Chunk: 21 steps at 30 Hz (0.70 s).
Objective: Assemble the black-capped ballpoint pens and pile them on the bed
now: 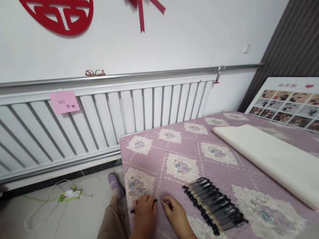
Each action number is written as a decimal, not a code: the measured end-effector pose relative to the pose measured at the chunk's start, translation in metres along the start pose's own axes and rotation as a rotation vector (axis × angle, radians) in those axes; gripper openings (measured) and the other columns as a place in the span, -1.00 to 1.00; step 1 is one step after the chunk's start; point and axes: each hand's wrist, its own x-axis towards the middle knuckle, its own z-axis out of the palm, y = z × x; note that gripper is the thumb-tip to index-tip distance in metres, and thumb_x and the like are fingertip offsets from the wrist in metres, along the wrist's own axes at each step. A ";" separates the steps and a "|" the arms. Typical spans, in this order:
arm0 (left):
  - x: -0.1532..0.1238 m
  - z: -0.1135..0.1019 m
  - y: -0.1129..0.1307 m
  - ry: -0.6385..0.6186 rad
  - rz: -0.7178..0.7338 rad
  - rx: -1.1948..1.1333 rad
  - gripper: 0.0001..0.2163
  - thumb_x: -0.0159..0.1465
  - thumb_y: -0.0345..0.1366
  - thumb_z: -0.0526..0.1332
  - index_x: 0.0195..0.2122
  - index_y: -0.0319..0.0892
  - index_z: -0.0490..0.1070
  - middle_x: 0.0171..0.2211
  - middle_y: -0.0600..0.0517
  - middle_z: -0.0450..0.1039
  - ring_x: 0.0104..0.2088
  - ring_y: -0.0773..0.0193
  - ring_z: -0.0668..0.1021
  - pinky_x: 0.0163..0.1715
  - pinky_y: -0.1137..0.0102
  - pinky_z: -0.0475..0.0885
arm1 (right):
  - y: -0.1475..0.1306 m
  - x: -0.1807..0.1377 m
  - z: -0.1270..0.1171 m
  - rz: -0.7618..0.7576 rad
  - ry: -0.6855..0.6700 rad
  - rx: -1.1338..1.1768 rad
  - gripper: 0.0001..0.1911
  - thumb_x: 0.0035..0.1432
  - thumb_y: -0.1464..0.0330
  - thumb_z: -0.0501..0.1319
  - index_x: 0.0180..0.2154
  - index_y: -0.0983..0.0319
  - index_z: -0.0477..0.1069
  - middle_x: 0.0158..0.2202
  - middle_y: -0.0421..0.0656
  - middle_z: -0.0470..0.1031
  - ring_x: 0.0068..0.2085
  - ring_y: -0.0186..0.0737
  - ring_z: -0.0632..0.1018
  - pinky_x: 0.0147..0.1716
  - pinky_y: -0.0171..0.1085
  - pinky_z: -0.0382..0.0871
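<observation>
My left hand is closed around a black pen, whose ends stick out on both sides of the fingers. My right hand rests beside it on the pink quilted bed cover, fingers pinched near the pen's right tip; what it pinches is too small to make out. Just right of my right hand, several black pens lie side by side in a neat slanted row.
A cream folded sheet lies across the cover's right part. A white radiator with a pink note lines the wall. A photo board leans at far right. Cables and a green item lie on the floor at left.
</observation>
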 end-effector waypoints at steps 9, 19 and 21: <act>0.021 -0.008 -0.020 -0.136 0.056 0.058 -0.78 0.22 -0.45 0.10 -0.18 -0.08 0.46 -0.09 0.01 0.37 -0.05 0.22 0.41 -0.05 0.36 0.26 | -0.004 -0.005 0.003 -0.159 -0.099 -0.126 -0.81 0.02 0.43 0.13 -0.38 0.13 0.52 -0.36 -0.14 0.55 -0.27 -0.13 0.53 -0.21 -0.25 0.36; 0.057 -0.002 -0.018 -0.213 0.138 0.064 -0.80 0.27 -0.42 0.08 -0.17 -0.10 0.45 -0.15 0.01 0.41 -0.09 0.27 0.44 -0.06 0.40 0.26 | -0.003 -0.006 0.006 -0.187 -0.054 -0.259 -0.82 0.01 0.43 0.11 -0.38 0.14 0.48 -0.38 -0.15 0.54 -0.30 -0.13 0.54 -0.25 -0.26 0.37; 0.066 -0.001 -0.016 -0.199 0.136 0.059 -0.80 0.26 -0.41 0.09 -0.17 -0.11 0.45 -0.11 0.00 0.39 -0.08 0.26 0.44 -0.05 0.40 0.26 | -0.002 -0.005 0.007 -0.167 -0.038 -0.260 -0.84 0.01 0.42 0.11 -0.41 0.15 0.46 -0.40 -0.15 0.54 -0.31 -0.13 0.54 -0.26 -0.26 0.37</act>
